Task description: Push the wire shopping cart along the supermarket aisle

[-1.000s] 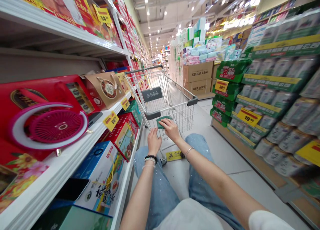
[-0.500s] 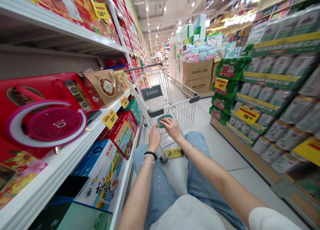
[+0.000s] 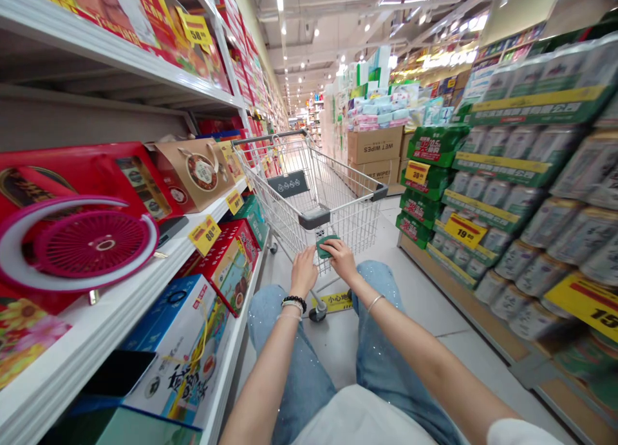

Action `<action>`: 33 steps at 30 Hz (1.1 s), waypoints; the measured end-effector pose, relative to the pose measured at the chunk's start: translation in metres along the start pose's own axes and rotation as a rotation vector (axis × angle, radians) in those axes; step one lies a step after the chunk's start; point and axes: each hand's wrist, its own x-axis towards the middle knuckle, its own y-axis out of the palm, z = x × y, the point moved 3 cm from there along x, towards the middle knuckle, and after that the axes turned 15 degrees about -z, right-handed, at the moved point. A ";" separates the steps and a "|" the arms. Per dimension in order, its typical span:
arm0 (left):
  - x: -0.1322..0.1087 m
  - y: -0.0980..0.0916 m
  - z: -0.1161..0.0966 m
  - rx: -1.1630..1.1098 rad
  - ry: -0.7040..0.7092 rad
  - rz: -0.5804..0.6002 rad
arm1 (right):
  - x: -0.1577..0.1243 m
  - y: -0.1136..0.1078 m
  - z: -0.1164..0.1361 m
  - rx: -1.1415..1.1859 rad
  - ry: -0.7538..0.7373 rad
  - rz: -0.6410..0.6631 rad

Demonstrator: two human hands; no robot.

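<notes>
A metal wire shopping cart [image 3: 355,223] stands in front of my knees, its grey-cornered basket close to me. My right hand [image 3: 342,258] is closed on a small dark green cloth [image 3: 323,253], pressing it against the near end of the cart below the dark grey bumper [image 3: 313,217]. Just left of the cloth, my left hand [image 3: 304,272] has its fingers curled at the cart's wires; its fingertips are partly hidden. A dark sign plate [image 3: 288,184] hangs inside the basket. One caster [image 3: 317,313] shows between my legs.
Shelves at left carry a pink ring-light fan [image 3: 96,244], a dark phone [image 3: 116,373], gift boxes [image 3: 164,351] and yellow price tags [image 3: 205,234]. Stacked can packs [image 3: 506,200] line the right side. Wet-wipes cartons [image 3: 374,145] stand further along the aisle floor [image 3: 425,355].
My left hand has shifted from pinching beside the cloth to lying on the wires, back of the hand up. The right hand and cloth appear slightly lower and further right. The view has turned slightly.
</notes>
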 end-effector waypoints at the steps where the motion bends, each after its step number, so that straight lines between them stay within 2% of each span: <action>1: -0.001 0.000 0.000 0.010 0.016 -0.010 | 0.000 -0.003 -0.003 0.002 -0.004 0.021; 4: 0.008 -0.005 0.002 0.006 0.051 -0.102 | 0.010 -0.015 -0.005 0.020 -0.030 0.008; 6: 0.024 -0.017 0.004 0.000 0.074 -0.214 | 0.023 -0.022 -0.001 0.035 -0.046 -0.050; 8: 0.049 -0.032 0.004 0.000 0.119 -0.273 | 0.036 -0.029 0.006 0.047 -0.057 -0.097; 10: 0.078 -0.046 0.002 0.026 0.198 -0.230 | 0.046 -0.035 0.012 0.062 -0.065 -0.124; 14: 0.119 -0.057 -0.002 0.064 0.315 -0.018 | 0.054 -0.053 0.016 0.096 -0.065 -0.171; 16: 0.127 -0.056 -0.006 0.080 0.348 0.020 | 0.056 -0.064 0.012 0.099 -0.055 -0.199; 20: 0.128 -0.047 -0.020 0.130 0.379 -0.020 | 0.068 -0.079 0.000 0.064 -0.001 -0.249; 25: 0.124 -0.026 -0.048 0.121 0.438 -0.081 | 0.084 -0.070 -0.007 0.039 0.040 -0.204; 29: 0.124 -0.007 -0.071 0.072 0.437 -0.122 | 0.073 -0.065 -0.015 -0.054 -0.004 -0.176; 33: 0.137 -0.005 -0.079 0.014 0.498 -0.018 | 0.060 -0.093 -0.033 -0.148 -0.120 -0.107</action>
